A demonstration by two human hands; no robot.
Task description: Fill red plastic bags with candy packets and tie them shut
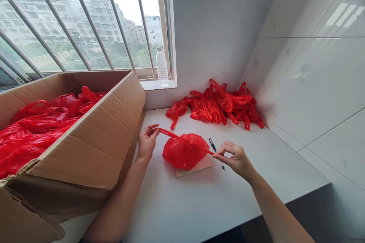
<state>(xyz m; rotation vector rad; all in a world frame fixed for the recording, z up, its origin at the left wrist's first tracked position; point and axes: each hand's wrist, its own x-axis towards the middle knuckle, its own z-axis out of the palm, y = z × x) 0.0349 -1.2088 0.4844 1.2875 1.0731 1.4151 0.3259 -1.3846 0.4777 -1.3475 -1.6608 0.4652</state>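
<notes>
1. Holding a rounded, translucent red plastic bag (182, 157) by its two drawn-out strands, the person's hands work above a white tabletop (165, 212) in the head view, the only one here. The bag sits between the hands, on a flat, pale paper booklet (198, 169), which it partly covers.

2. The left hand (147, 140) has thumb and fingers pinched together on the end of one strand. The right hand (233, 158) pinches the other strand's end between thumb and forefinger, its remaining fingers curled.

3. The step in hand looks like tightening the bag's gathered neck: both strands run taut and nearly straight from its top. The next move seems to call for an even, gentle pull and a firm pinch at each end, since such thin film could stretch or tear.

4. Counted: two hands, one bag held, one booklet, one slim black pen (212, 144) near the right hand, and one tiny dark piece (223, 167), too small to identify.

5. Also counted: one brown corrugated cardboard box (105, 133) on the left, one clear plastic bottle (162, 68) on the sill, and one heap of crumpled red plastic bags (211, 104) by the wall. That heap and the glossy red plastic bags in the box (54, 119) overlap too much to number.
</notes>
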